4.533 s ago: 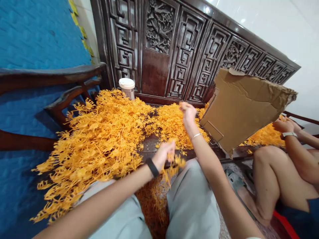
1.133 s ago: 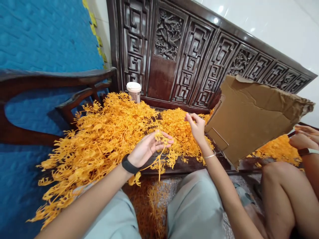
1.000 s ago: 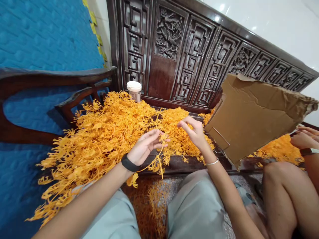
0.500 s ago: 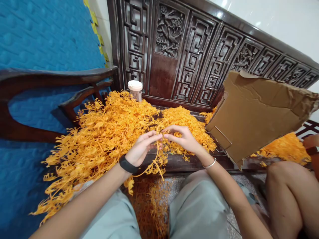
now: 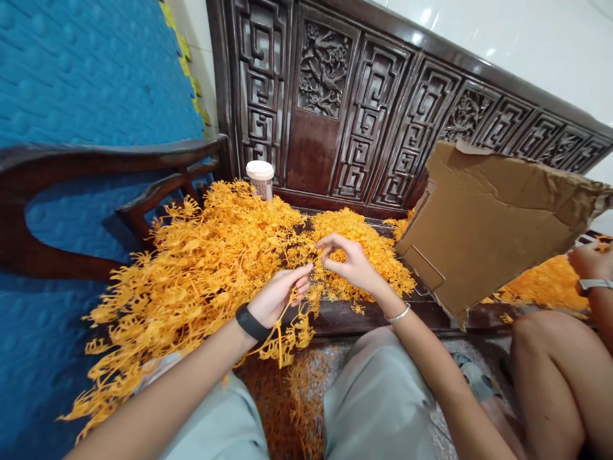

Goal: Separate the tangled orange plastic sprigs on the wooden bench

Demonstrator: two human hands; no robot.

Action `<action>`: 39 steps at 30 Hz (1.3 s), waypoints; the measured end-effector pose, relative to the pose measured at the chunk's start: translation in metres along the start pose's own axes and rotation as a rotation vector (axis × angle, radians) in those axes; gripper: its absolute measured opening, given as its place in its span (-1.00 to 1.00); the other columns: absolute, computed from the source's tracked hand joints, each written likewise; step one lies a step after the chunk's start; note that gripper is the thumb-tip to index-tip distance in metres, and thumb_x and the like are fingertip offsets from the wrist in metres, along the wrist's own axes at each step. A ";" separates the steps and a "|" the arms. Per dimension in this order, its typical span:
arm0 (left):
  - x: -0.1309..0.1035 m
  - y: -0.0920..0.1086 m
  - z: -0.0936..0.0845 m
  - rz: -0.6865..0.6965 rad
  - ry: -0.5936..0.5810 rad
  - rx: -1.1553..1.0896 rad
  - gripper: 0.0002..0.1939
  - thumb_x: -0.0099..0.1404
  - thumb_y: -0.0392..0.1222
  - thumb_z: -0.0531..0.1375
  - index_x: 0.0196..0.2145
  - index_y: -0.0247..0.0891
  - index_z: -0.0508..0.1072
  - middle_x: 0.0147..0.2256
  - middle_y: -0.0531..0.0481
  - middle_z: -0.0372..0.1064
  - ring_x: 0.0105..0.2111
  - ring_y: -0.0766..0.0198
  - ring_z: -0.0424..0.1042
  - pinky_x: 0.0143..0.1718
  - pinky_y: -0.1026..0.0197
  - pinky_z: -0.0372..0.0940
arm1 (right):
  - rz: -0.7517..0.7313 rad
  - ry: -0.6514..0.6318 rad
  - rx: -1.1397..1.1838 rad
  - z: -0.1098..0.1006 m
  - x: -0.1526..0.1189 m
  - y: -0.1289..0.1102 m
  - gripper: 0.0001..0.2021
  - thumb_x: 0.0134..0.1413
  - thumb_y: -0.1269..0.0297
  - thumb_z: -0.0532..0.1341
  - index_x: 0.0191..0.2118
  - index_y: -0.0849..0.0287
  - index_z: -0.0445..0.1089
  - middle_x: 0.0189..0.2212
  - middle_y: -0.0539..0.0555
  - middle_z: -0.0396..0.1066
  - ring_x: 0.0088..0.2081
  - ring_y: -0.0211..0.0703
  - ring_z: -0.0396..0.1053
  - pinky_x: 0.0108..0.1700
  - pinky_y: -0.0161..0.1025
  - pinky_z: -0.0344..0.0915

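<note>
My left hand, with a black band at the wrist, is closed around an orange plastic flower stem whose thin branches hang below the fingers. Just right of it, my right hand is raised with thumb and fingers curved but apart, and I see nothing between them. Behind and left of the hands spreads a large heap of orange plastic flower pieces. A smaller orange pile lies beyond my right hand on the dark wooden bench.
A white-lidded cup stands by the carved bench back. To the right, a cardboard sheet leans upright, with more orange pieces past it. Another person's hand and knee show at the right edge.
My hands were together on the orange stem and have come apart. The left hand has dropped slightly with the stem; the right hand's fingers have opened away from it.
</note>
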State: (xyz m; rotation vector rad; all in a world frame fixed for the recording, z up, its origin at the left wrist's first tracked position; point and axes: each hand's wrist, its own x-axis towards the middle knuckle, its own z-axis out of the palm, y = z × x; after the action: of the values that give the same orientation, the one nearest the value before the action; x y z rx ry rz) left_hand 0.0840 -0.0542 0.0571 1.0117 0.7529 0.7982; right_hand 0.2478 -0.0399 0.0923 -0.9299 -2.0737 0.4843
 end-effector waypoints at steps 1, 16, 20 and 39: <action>0.000 -0.001 0.000 0.006 0.003 0.024 -0.57 0.11 -0.01 0.11 -0.71 -0.27 0.03 -0.72 0.18 -0.07 -0.74 0.53 -0.05 -0.71 0.38 -0.15 | -0.008 0.014 -0.028 0.001 0.000 0.002 -0.82 -0.09 0.49 0.11 -0.29 0.20 0.31 -0.42 -0.02 0.34 -0.35 -0.29 0.29 -0.21 -0.27 0.18; 0.038 0.004 -0.002 0.080 0.195 -0.105 -0.55 0.00 -0.06 0.20 -0.73 -0.26 -0.01 -0.77 0.23 -0.12 -0.80 0.60 -0.10 -0.79 0.44 -0.29 | -0.180 0.036 -0.886 0.025 0.029 0.025 -0.84 0.09 0.44 -0.04 -0.39 0.23 0.26 -0.39 0.13 0.24 -0.30 -0.11 0.09 -0.21 -0.19 -0.01; 0.044 0.012 -0.009 0.098 0.202 -0.189 -0.58 0.05 -0.10 0.17 -0.72 -0.27 0.01 -0.77 0.23 -0.11 -0.80 0.60 -0.12 -0.80 0.45 -0.27 | -0.184 0.039 -0.960 0.035 0.044 0.022 -0.83 0.12 0.43 -0.06 -0.34 0.23 0.25 -0.36 0.15 0.23 -0.27 -0.07 0.08 -0.22 -0.17 -0.01; -0.005 -0.015 0.006 0.036 -0.029 -0.241 -0.58 0.12 0.03 0.10 -0.68 -0.29 0.10 -0.68 0.16 0.01 -0.73 0.53 0.01 -0.73 0.42 -0.02 | 0.320 0.477 -0.795 -0.031 0.045 0.124 -0.85 -0.01 0.45 0.01 -0.34 0.27 0.30 -0.28 0.21 0.27 -0.20 -0.06 0.14 -0.14 -0.15 0.05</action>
State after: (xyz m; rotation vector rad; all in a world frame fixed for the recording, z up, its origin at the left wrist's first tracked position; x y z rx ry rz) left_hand 0.0895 -0.0657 0.0458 0.8200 0.5989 0.8806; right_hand 0.3095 0.0760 0.0593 -1.6560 -1.6632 -0.4282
